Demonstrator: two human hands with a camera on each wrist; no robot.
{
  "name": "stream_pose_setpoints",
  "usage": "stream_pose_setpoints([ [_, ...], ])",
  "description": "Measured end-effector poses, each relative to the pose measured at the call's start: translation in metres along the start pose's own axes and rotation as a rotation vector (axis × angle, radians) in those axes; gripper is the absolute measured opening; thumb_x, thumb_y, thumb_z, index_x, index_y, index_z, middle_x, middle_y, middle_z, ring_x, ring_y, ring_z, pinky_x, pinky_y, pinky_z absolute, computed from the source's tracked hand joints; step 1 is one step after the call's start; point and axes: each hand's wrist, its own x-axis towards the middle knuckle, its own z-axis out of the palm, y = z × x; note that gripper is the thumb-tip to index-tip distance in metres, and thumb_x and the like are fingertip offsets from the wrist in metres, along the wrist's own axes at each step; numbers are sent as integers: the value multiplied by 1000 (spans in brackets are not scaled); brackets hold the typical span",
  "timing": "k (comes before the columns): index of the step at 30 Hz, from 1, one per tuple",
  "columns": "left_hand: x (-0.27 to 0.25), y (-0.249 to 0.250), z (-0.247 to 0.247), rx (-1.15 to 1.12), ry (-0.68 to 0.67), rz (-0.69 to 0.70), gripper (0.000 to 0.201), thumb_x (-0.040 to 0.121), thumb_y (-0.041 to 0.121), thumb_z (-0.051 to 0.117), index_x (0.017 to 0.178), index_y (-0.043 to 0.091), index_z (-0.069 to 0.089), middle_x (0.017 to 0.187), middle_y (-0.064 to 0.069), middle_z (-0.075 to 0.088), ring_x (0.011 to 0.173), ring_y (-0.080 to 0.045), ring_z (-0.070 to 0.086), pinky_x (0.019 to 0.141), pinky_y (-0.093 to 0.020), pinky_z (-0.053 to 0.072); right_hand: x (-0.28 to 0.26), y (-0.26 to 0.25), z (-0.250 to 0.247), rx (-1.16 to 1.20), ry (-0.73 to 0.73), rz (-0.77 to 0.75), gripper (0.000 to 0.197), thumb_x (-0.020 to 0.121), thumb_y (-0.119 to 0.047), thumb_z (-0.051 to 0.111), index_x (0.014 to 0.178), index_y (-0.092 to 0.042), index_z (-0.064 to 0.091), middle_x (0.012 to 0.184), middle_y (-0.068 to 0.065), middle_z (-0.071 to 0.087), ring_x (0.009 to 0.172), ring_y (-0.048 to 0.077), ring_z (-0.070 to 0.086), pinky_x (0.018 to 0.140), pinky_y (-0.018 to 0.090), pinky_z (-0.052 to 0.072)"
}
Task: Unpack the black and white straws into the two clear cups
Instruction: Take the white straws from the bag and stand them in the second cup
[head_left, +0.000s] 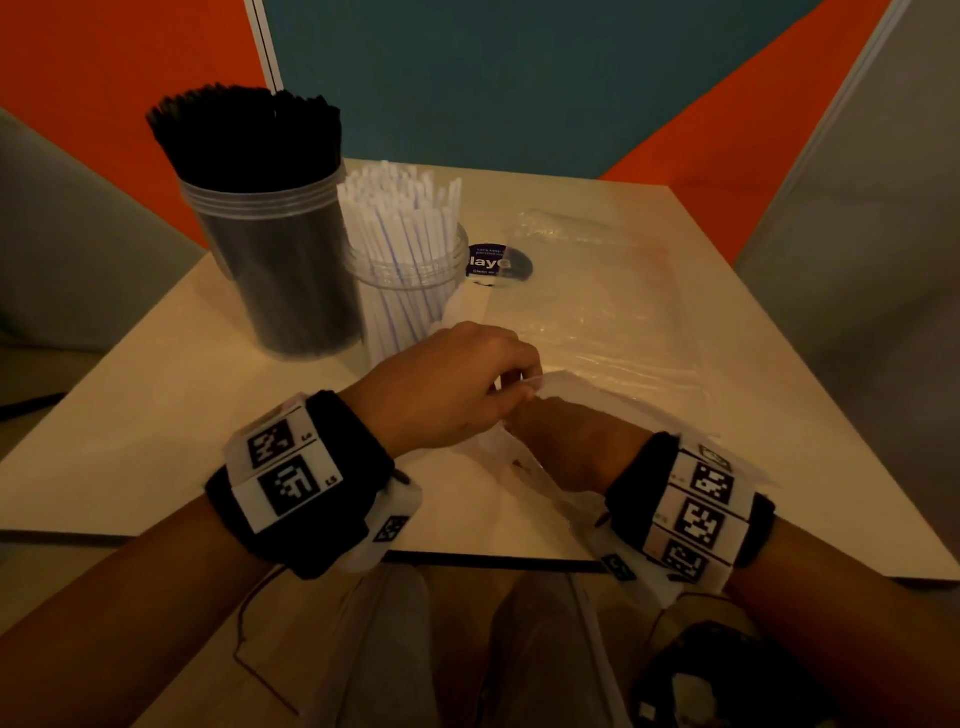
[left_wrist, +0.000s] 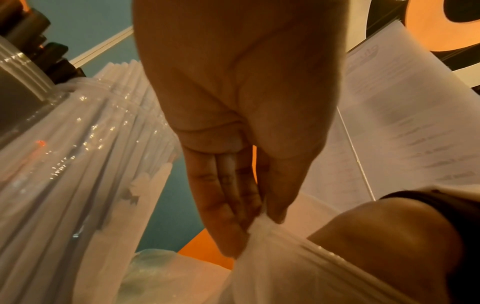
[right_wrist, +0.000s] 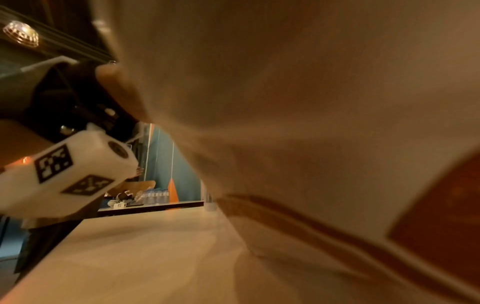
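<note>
A tall clear cup (head_left: 291, 260) at the back left is packed with black straws (head_left: 249, 135). Beside it, a shorter clear cup (head_left: 410, 270) holds white straws (head_left: 400, 208); the same cup (left_wrist: 78, 164) fills the left of the left wrist view. My left hand (head_left: 519, 384) pinches the rim of a thin plastic bag (head_left: 566, 384) between thumb and fingers (left_wrist: 228, 226). My right hand (head_left: 571, 441) is pushed inside that bag, under the film. Its fingers are hidden by my left hand, and film covers the right wrist view.
A second clear bag (head_left: 597, 291) lies flat on the beige table (head_left: 182, 415) to the right of the cups. A round dark blue sticker (head_left: 498, 262) sits behind the white-straw cup. Orange and teal partition walls close off the back.
</note>
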Motion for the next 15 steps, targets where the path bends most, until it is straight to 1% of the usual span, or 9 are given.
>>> stream_pose_setpoints([
  [1, 0, 0, 0, -1, -6, -4, 18, 95, 27, 55, 105, 19, 67, 94, 4, 63, 79, -8, 56, 77, -34, 50, 0, -1, 1, -42, -36, -3, 37, 101, -27, 38, 133, -10, 43, 130, 12, 50, 115, 30, 52, 91, 34, 43],
  [2, 0, 1, 0, 0, -12, -8, 18, 95, 28, 55, 106, 19, 67, 94, 4, 63, 80, -8, 56, 78, -34, 50, -2, -2, 0, -54, -64, -1, 43, 101, -28, 38, 139, -9, 35, 136, 13, 45, 119, 30, 49, 96, 36, 42],
  [4, -2, 1, 2, 7, -27, -16, 20, 95, 30, 54, 107, 20, 67, 94, 5, 62, 80, -7, 55, 78, -35, 50, -7, -2, -3, -39, -73, -12, 46, 101, -27, 37, 142, -8, 31, 139, 14, 42, 122, 30, 47, 101, 37, 42],
  [6, -4, 0, 3, 15, -51, -30, 23, 95, 34, 53, 109, 22, 66, 96, 5, 63, 82, -8, 55, 79, -36, 50, -12, 0, -8, -10, -55, -29, 40, 102, -25, 35, 138, -8, 36, 134, 13, 48, 118, 27, 51, 97, 31, 43],
  [8, -5, -2, 4, 28, -68, -41, 26, 96, 37, 51, 112, 23, 67, 99, 4, 64, 85, -10, 57, 79, -38, 50, -17, 3, -12, 19, -7, -49, 34, 102, -23, 36, 133, -10, 42, 128, 9, 54, 112, 22, 54, 86, 22, 37],
  [9, -6, -3, 3, 37, -70, -45, 28, 96, 38, 49, 113, 24, 66, 99, 3, 64, 86, -11, 57, 79, -38, 50, -18, 5, -15, 35, 20, -61, 32, 102, -20, 37, 130, -10, 45, 125, 9, 56, 109, 20, 55, 81, 20, 34],
  [10, -6, -5, 2, 50, -69, -51, 29, 97, 38, 47, 114, 25, 66, 99, 4, 63, 88, -12, 57, 80, -39, 49, -20, 6, -18, 42, 37, -73, 30, 101, -17, 39, 128, -9, 47, 122, 9, 57, 106, 21, 55, 79, 20, 33],
  [12, -6, -6, 0, 82, -71, -64, 31, 97, 38, 45, 116, 25, 66, 97, 3, 61, 89, -15, 57, 80, -39, 48, -24, 8, -22, 75, 58, -107, 30, 97, -14, 43, 127, -11, 49, 121, 8, 57, 103, 21, 56, 78, 23, 37],
  [15, -6, -8, -2, 112, -63, -92, 30, 98, 33, 46, 116, 23, 67, 94, 0, 59, 90, -20, 58, 79, -39, 46, -37, 8, -34, 184, 124, -210, 30, 94, -13, 48, 123, -18, 54, 114, -2, 57, 97, 16, 54, 82, 25, 41],
])
